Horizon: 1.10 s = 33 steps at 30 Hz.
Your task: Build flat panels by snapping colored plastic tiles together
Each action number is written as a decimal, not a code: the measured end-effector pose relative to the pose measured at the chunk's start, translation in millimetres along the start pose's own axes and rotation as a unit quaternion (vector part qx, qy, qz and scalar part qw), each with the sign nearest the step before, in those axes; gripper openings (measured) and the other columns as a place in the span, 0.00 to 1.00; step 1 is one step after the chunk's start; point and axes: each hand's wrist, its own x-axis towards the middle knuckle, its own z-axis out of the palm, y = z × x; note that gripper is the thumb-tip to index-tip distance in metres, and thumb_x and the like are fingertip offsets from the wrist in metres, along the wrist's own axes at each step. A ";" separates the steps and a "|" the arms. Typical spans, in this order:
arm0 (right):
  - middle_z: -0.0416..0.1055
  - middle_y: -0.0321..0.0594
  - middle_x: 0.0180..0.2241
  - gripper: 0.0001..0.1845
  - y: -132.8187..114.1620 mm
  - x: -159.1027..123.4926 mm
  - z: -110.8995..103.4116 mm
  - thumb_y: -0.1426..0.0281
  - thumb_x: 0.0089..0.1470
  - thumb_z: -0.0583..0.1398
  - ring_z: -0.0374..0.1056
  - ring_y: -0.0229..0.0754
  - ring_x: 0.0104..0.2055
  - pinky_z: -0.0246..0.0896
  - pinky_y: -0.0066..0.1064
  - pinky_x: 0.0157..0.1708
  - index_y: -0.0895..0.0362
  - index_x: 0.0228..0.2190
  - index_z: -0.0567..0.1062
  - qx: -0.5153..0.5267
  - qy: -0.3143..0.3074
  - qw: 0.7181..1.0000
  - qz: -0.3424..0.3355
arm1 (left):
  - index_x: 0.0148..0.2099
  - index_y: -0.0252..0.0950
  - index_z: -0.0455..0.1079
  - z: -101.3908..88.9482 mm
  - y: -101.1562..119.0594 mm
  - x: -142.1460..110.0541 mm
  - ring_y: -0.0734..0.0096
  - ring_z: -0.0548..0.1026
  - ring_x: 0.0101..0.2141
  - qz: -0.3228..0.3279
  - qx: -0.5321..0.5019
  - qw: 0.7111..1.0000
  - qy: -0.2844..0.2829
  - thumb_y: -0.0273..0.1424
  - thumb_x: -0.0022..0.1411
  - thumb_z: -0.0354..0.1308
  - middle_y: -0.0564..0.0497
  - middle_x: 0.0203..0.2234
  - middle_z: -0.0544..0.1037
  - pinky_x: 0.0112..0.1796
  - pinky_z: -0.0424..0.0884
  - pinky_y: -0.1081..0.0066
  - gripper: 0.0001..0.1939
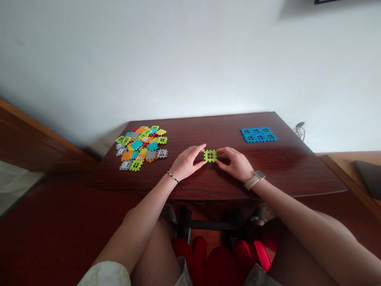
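A small lime-green interlocking tile (210, 155) with notched edges and a window-like grid lies between my two hands, just above or on the table. My left hand (187, 160) meets its left edge with thumb and fingertips, the index finger stretched along the top corner. From the other side, my right hand (236, 162) grips the right edge between thumb and fingers. Off to the left sits a heap of loose tiles (136, 145) in green, orange, yellow, grey, white, red and turquoise. Several blue window tiles (259, 134) form a flat two-row panel at the right.
The dark wooden table (186, 189) backs onto a white wall (187, 55). A cable (299, 128) hangs by its right side, and a dark flat device (374, 180) rests further right. My legs and a red seat (221, 267) are below the front edge.
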 end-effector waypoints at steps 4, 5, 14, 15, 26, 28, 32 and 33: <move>0.81 0.45 0.49 0.11 6.2 1.0 4.0 0.66 0.64 0.66 0.76 0.57 0.51 0.73 0.50 0.54 0.51 0.48 0.77 -0.014 -0.026 1.000 -0.011 | 0.75 0.45 0.57 5.0 -5.0 -3.0 0.56 0.80 0.56 -0.029 -0.012 0.999 -0.034 0.30 0.72 0.67 0.45 0.56 0.81 0.60 0.77 0.52 0.35; 0.81 0.46 0.50 0.11 7.6 1.2 4.8 0.66 0.64 0.66 0.76 0.57 0.52 0.72 0.51 0.56 0.51 0.48 0.77 -0.016 -0.030 0.999 -0.015 | 0.74 0.45 0.57 6.2 -6.1 -3.6 0.56 0.80 0.56 -0.037 -0.014 0.998 -0.042 0.29 0.71 0.67 0.45 0.56 0.81 0.60 0.77 0.52 0.35; 0.79 0.48 0.55 0.11 15.7 -0.3 10.4 0.63 0.65 0.66 0.73 0.59 0.57 0.69 0.55 0.60 0.51 0.48 0.79 -0.037 -0.049 0.998 -0.016 | 0.69 0.41 0.65 16.8 -9.4 -3.4 0.56 0.80 0.54 -0.070 -0.006 0.995 -0.067 0.26 0.71 0.66 0.46 0.53 0.82 0.59 0.77 0.52 0.28; 0.79 0.48 0.55 0.11 15.7 -0.4 10.6 0.63 0.65 0.65 0.73 0.59 0.58 0.69 0.55 0.60 0.51 0.48 0.79 -0.040 -0.049 0.998 -0.014 | 0.69 0.41 0.65 17.5 -9.3 -3.1 0.56 0.80 0.54 -0.071 -0.005 0.995 -0.066 0.26 0.71 0.66 0.46 0.53 0.83 0.59 0.77 0.52 0.28; 0.78 0.49 0.56 0.13 11.9 -1.3 9.5 0.62 0.67 0.64 0.73 0.59 0.59 0.69 0.56 0.60 0.52 0.50 0.80 -0.065 -0.052 0.997 0.001 | 0.69 0.40 0.65 18.0 -8.9 -0.9 0.56 0.79 0.54 -0.082 0.000 0.995 -0.064 0.25 0.71 0.65 0.46 0.52 0.83 0.58 0.77 0.52 0.28; 0.79 0.48 0.56 0.13 12.0 -1.4 9.5 0.62 0.66 0.65 0.73 0.59 0.59 0.69 0.56 0.60 0.51 0.50 0.80 -0.064 -0.053 0.997 0.002 | 0.69 0.41 0.65 17.8 -8.9 -1.3 0.56 0.79 0.54 -0.083 0.001 0.994 -0.065 0.25 0.71 0.65 0.46 0.52 0.82 0.58 0.77 0.52 0.28; 0.78 0.48 0.57 0.14 12.8 -1.6 9.7 0.62 0.67 0.64 0.72 0.59 0.59 0.69 0.55 0.61 0.52 0.51 0.80 -0.063 -0.054 0.997 0.001 | 0.69 0.41 0.65 16.2 -9.4 -2.8 0.56 0.79 0.54 -0.082 0.003 0.994 -0.067 0.26 0.71 0.66 0.46 0.52 0.82 0.58 0.77 0.53 0.28; 0.78 0.48 0.57 0.14 13.0 -1.6 9.7 0.62 0.67 0.64 0.72 0.59 0.60 0.69 0.55 0.61 0.52 0.51 0.80 -0.063 -0.055 0.997 0.000 | 0.69 0.41 0.65 15.3 -9.8 -3.5 0.57 0.79 0.54 -0.082 0.003 0.994 -0.067 0.26 0.70 0.66 0.46 0.52 0.82 0.58 0.77 0.53 0.28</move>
